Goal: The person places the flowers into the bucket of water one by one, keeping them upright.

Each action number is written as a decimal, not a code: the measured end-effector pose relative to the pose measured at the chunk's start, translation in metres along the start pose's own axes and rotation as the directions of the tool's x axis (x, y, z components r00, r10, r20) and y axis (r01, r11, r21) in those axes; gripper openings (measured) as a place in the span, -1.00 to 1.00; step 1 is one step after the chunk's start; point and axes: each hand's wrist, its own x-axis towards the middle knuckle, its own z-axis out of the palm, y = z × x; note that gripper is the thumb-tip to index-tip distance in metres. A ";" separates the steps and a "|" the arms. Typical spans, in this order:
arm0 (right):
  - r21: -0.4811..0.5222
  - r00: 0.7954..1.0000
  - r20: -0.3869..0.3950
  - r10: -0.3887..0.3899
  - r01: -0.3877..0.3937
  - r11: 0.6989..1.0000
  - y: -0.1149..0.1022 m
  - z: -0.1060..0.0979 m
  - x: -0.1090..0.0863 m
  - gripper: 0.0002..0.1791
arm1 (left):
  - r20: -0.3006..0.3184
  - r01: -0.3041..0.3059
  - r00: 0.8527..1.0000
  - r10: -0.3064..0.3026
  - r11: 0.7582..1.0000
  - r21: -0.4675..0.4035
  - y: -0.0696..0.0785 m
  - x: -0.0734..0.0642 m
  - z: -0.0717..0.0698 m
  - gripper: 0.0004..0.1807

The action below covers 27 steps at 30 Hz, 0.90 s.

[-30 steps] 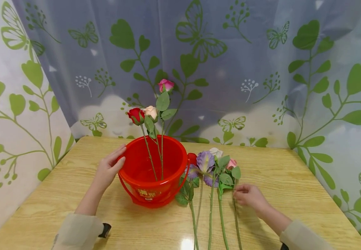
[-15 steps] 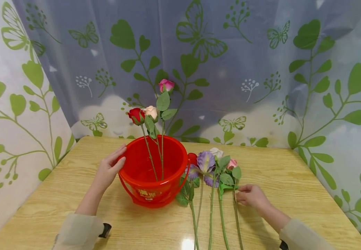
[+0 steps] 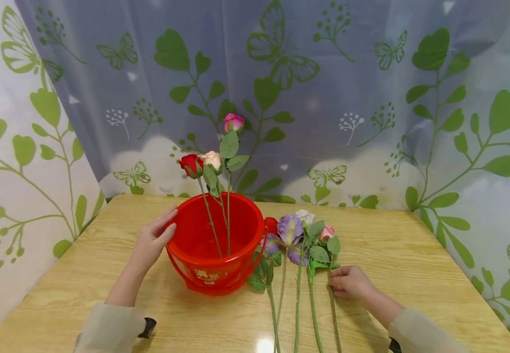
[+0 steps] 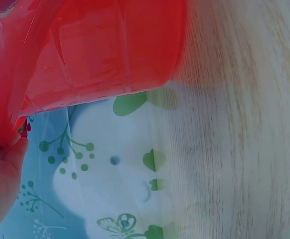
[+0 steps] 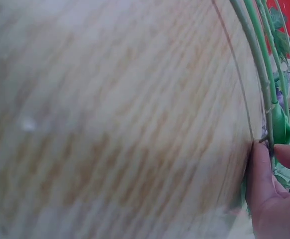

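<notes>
My left hand point(image 3: 150, 242) rests against the left rim of a red bucket point(image 3: 212, 274), fingers fairly straight; the left wrist view shows its fingertips at the bucket's point(image 4: 115, 45) edge. Standing in the bucket are a red rose point(image 3: 191, 165), a cream rose point(image 3: 212, 160) and a magenta rose point(image 3: 233, 121). My right hand point(image 3: 351, 283) pinches the stem of a pink rose point(image 3: 327, 232) lying at the right end of a row of flowers. In the right wrist view, thumb and finger of the hand point(image 5: 277, 199) meet around the stem point(image 5: 267, 94).
Beside the pink rose lie a purple iris point(image 3: 290, 229), a white rose point(image 3: 305, 216), another red rose point(image 3: 271, 225) and a green-based stem point(image 3: 314, 304). All are on the wooden table point(image 3: 396, 255). A patterned curtain point(image 3: 352, 93) hangs behind the table.
My right hand has shifted slightly down along the pink rose's stem, its fingers now closer around it. The left hand, bucket and the roses in it stay as they were.
</notes>
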 end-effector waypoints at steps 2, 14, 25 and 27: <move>0.007 1.000 -0.004 0.005 -0.005 1.000 0.001 0.001 0.001 -0.71 | -0.002 -0.003 1.000 0.003 1.000 -0.009 -0.006 0.000 -0.001 -0.62; 0.119 1.000 0.011 -0.013 0.011 0.993 -0.009 -0.010 -0.008 -0.76 | -0.013 -0.001 1.000 0.001 1.000 -0.015 -0.007 0.000 0.000 -0.63; 0.180 0.995 -0.003 -0.102 0.101 0.978 -0.035 -0.030 -0.017 -0.61 | -0.001 0.005 1.000 -0.005 1.000 -0.016 0.008 -0.001 0.001 -0.63; 0.193 0.994 -0.008 -0.111 0.110 0.975 -0.041 -0.032 -0.019 -0.61 | 0.000 0.000 1.000 0.000 1.000 -0.017 0.007 -0.001 0.001 -0.63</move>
